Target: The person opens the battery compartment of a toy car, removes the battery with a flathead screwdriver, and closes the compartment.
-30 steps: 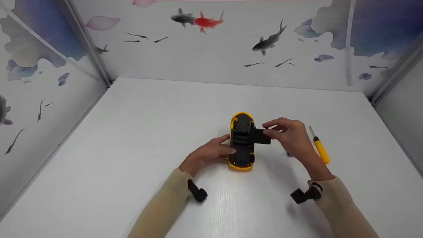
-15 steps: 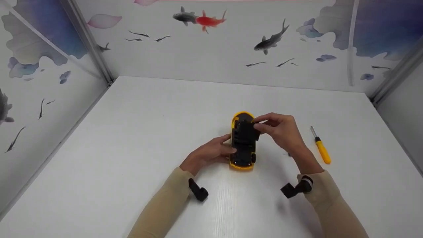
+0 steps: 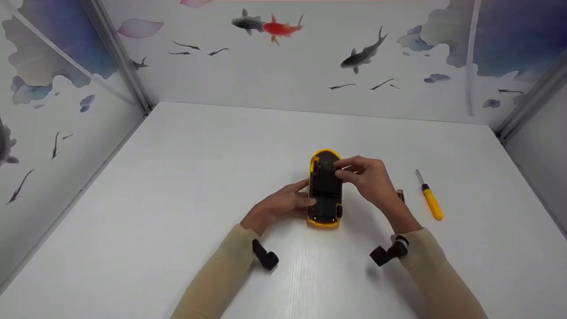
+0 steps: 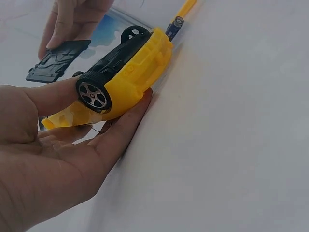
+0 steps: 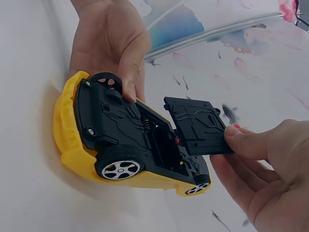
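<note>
A yellow toy car (image 3: pixel 325 212) is held wheels up, its black underside showing. My left hand (image 3: pixel 285 204) grips it from the left side, thumb over the underside near a wheel. In the right wrist view an open battery compartment (image 5: pixel 166 147) shows in the car's underside, with a metal spring at one end. My right hand (image 3: pixel 365 177) pinches a black battery cover (image 5: pixel 195 123) by its edge, thumb on one face. The cover is tilted just above the open compartment, as the left wrist view also shows the cover (image 4: pixel 58 60) apart from the car.
A screwdriver (image 3: pixel 430 197) with a yellow handle lies on the white table (image 3: pixel 199 155) to the right. Partly hidden behind my right wrist is a battery (image 3: pixel 400 195). Printed walls enclose the table's back and sides.
My right hand has moved left with the battery cover, from beside the car to over its compartment. The battery behind the wrist shows more. The left hand and car stay nearly still.
</note>
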The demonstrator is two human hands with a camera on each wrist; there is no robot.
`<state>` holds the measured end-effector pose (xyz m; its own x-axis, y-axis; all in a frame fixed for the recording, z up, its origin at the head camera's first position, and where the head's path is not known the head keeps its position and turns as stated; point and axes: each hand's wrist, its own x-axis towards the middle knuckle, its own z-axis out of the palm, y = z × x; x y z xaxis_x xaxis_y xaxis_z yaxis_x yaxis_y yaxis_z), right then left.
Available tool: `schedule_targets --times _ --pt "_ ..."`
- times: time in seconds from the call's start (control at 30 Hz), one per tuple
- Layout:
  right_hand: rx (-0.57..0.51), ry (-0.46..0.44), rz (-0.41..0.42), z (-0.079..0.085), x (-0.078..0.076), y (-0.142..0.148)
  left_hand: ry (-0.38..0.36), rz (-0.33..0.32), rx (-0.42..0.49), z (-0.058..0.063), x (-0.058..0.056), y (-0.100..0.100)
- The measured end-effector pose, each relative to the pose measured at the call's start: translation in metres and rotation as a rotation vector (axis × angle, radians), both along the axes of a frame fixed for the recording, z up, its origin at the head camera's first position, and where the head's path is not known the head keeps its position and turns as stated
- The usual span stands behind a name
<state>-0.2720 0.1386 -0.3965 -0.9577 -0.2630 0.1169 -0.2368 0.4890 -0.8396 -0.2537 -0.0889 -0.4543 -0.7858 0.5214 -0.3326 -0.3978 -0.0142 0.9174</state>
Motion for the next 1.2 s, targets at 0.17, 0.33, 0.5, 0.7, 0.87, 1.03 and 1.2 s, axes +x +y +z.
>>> schedule_targets --times 0.17,0.33,0.5,0.7,0.87,1.03,1.2 --pt "0.028 -0.009 0.003 -0.004 0.000 -0.003 0.006 -0.005 -0.001 0.000 0.001 -0.001" --pt "0.031 -0.025 0.010 -0.007 -0.001 -0.006 0.020 0.002 -0.026 0.000 0.001 -0.002" --pt "0.044 -0.024 0.014 -0.008 -0.001 -0.006 0.024 -0.004 -0.021 -0.001 0.000 -0.002" --pt "0.064 -0.015 0.019 -0.010 -0.001 -0.006 0.033 -0.015 -0.005 -0.002 0.000 -0.002" --pt "0.075 -0.022 0.018 -0.012 -0.003 -0.006 0.026 -0.017 0.013 -0.002 0.001 -0.002" --pt "0.068 -0.058 0.009 -0.013 -0.004 -0.005 0.020 -0.010 0.013 -0.003 0.001 -0.002" --pt "0.097 -0.060 0.001 -0.013 -0.004 -0.006 0.021 -0.018 0.013 -0.003 0.000 -0.002"
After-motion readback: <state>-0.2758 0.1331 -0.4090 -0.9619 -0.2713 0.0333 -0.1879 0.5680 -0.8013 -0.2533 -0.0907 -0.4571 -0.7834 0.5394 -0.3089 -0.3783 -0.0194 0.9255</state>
